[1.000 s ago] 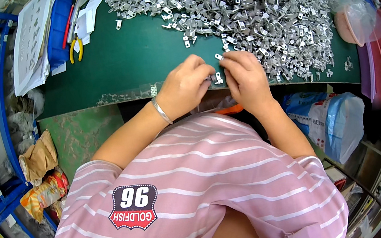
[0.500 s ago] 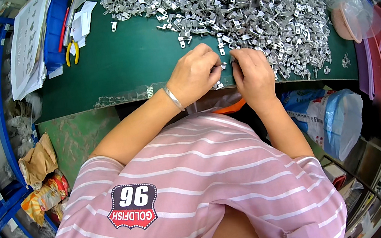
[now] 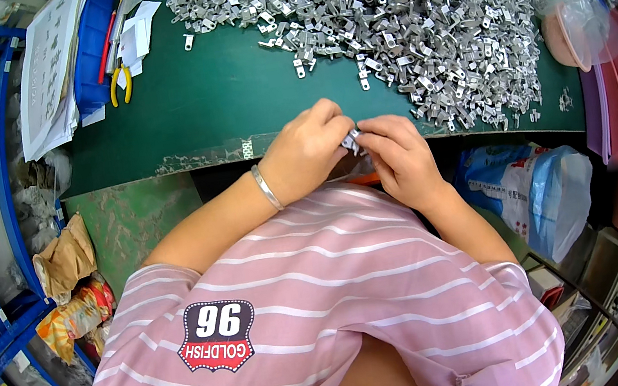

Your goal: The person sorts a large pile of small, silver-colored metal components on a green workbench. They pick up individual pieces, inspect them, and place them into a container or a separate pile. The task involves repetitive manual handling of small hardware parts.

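Note:
My left hand (image 3: 307, 151), with a silver bangle on its wrist, is closed around a few small metal brackets (image 3: 351, 140) at the table's front edge. The fingers of my right hand (image 3: 405, 160) pinch at the same brackets from the right side. Both hands meet just in front of my body, and my fingers partly cover the pieces. Beyond them, a large pile of small silver metal brackets (image 3: 453, 38) spreads over the green table (image 3: 148, 113). Each loose piece looks like a bent tab with a hole.
A blue tray (image 3: 91, 58), papers (image 3: 44, 80), a red pen (image 3: 108, 47) and yellow-handled pliers (image 3: 123, 85) lie at the left. A pink container (image 3: 563, 39) with clear plastic stands at the right. Below the table is a blue-white sack (image 3: 534, 193); blue shelving (image 3: 2, 173) lines the left.
Both hands have drawn back from the edge of the pile toward my body. They now come together around brackets over the table's front edge.

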`<state>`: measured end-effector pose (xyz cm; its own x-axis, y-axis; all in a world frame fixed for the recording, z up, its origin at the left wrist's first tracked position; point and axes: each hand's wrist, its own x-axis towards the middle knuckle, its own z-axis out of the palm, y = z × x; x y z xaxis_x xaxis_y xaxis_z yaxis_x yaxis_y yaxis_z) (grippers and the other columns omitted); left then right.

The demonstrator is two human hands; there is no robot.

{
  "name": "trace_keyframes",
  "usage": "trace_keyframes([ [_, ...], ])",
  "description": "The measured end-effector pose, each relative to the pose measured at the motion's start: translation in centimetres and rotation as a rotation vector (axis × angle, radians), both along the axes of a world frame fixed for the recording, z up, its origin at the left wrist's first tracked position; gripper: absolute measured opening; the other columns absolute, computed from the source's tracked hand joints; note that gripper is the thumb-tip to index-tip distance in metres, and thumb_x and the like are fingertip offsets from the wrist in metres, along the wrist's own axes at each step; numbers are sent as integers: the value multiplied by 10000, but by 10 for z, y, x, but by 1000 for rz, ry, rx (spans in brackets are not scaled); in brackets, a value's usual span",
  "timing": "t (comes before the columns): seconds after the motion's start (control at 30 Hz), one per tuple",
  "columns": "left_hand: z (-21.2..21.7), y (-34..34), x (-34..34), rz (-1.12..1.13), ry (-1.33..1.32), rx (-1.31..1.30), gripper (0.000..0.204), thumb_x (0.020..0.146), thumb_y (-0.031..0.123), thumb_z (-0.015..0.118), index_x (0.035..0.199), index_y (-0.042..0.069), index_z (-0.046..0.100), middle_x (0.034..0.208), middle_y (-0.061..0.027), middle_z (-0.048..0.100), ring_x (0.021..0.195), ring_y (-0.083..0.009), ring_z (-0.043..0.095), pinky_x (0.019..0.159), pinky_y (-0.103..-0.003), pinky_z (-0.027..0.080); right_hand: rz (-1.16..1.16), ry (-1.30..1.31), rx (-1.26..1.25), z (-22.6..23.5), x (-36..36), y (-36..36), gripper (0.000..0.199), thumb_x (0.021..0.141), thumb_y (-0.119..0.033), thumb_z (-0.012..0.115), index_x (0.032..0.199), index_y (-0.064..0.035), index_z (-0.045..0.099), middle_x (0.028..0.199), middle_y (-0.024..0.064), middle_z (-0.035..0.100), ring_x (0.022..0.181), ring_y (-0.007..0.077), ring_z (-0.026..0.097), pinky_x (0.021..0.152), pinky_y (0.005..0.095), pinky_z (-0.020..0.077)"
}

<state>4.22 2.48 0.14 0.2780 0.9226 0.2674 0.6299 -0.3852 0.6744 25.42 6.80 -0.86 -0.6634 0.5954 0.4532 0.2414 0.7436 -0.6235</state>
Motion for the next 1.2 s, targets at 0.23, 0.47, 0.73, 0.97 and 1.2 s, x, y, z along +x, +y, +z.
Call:
trace_keyframes([
  [0.23, 10, -6, 1, 22, -218, -18, 241, 814, 22, 784, 1039, 18, 697, 1051, -133, 651, 824, -221, 664, 661, -327, 567, 62, 89, -15, 2, 11, -1, 272, 764, 89, 685, 1028, 23, 671, 1125, 176, 663, 984, 370, 656, 853, 437, 544],
  [0.47, -10, 70, -45, 550, 259, 145, 435, 772, -83, 578, 1185, 44, 631, 1140, -196, 583, 1093, -411, 561, 949, -484, 470, -85, -23, 226, 17, -70, 60, 376, 835, 33, 609, 1211, 31, 605, 1248, 207, 617, 1144, 383, 612, 984, 454, 512],
  [0.73, -9, 35, -28, 356, 69, 104, 416, 763, -76, 620, 1169, 18, 615, 1141, -194, 579, 1071, -401, 579, 937, -452, 485, -77, -193, 182, 4, -67, 48, 417, 844, -60, 650, 1259, -40, 615, 1300, 199, 587, 1146, 392, 574, 985, 469, 461],
  [0.97, -7, 14, -8, 231, -252, -54, 286, 837, -1, 727, 1112, 23, 653, 1097, -109, 589, 775, -178, 636, 695, -309, 531, -124, 75, -15, 7, -10, 27, 276, 886, 20, 671, 1162, 7, 659, 1283, 196, 620, 1144, 367, 607, 992, 431, 485],
  [1.2, -4, 4, -13, 145, -18, 83, 282, 773, 100, 829, 1001, 34, 677, 952, -94, 613, 792, -254, 624, 684, -352, 516, -262, 93, -17, 9, 4, 17, 237, 825, 85, 696, 1048, 5, 681, 1008, 156, 697, 904, 330, 655, 791, 403, 520],
])
